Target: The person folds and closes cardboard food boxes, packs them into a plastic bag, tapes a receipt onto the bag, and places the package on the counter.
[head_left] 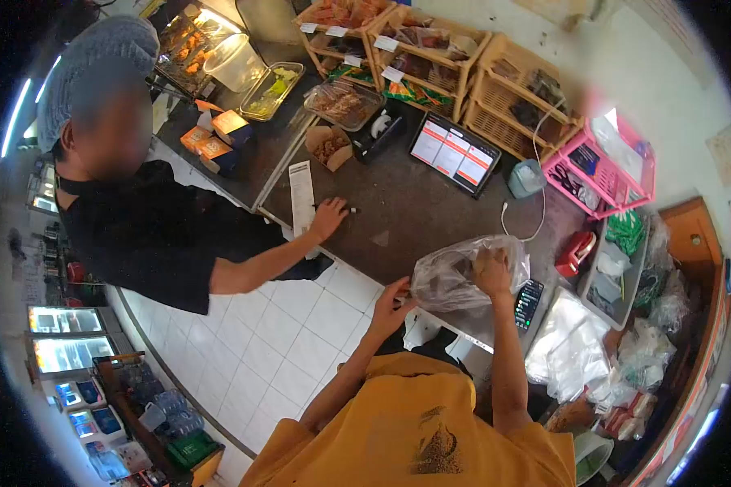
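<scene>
A clear plastic bag [451, 272] is spread out above the front edge of the dark counter. My left hand [391, 307] pinches its left edge between thumb and fingers. At the bag's right side is my right hand [493, 272], its fingers curled at the plastic and partly blurred by it. A phone [529, 304] with a lit screen lies just right of my right wrist. Beside it is a stack of flat clear bags [568, 345].
At left, a co-worker's hand [330, 217] with a pen rests beside a paper receipt [301, 199]. A tablet [455, 154], a box of food [328, 148] and a covered tray [345, 104] stand farther back. A pink basket [638, 191], red stapler-like object [575, 252] and grey bin [617, 276] sit right.
</scene>
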`<state>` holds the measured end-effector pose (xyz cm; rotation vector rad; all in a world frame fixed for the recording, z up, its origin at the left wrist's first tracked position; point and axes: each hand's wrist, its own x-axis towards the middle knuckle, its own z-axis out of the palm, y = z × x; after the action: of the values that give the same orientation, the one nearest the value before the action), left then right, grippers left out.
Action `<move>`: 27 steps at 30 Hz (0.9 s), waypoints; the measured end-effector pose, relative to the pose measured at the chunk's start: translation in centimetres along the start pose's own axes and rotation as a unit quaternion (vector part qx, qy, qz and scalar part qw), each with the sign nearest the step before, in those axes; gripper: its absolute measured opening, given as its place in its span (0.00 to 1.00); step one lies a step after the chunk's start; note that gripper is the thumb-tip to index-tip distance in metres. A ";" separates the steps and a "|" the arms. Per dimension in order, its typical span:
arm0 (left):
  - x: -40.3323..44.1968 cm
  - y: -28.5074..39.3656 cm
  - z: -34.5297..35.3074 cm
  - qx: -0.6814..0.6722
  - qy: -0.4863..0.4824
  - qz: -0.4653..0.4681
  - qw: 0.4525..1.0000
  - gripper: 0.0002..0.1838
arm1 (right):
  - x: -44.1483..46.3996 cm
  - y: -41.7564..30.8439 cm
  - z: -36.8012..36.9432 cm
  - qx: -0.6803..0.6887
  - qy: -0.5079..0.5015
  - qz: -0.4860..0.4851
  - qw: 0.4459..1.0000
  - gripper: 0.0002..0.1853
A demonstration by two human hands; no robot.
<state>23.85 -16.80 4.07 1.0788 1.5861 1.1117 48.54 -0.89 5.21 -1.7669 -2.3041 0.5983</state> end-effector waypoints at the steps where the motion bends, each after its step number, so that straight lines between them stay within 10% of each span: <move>1: 0.4 -0.4 -1.1 -0.023 0.005 -0.024 0.999 0.27 | -0.6 0.0 -0.3 0.051 -0.003 -0.065 0.997 0.24; 14: 5.1 -3.2 -4.0 -0.014 -0.047 -0.097 0.994 0.16 | -11.9 -7.9 -4.7 0.300 -0.035 0.154 0.941 0.18; 19: 4.1 -6.7 -1.4 0.003 -0.019 0.000 1.000 0.14 | -9.5 -4.8 -7.2 0.249 0.004 0.094 0.964 0.18; 27: -0.4 -1.2 -5.0 -0.009 0.049 -0.123 0.991 0.15 | -5.5 -2.7 -10.4 0.305 -0.014 0.044 0.951 0.18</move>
<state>18.91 -18.37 4.02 0.8005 1.7307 1.0227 51.65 -4.60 16.33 -1.5533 -1.7747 1.1983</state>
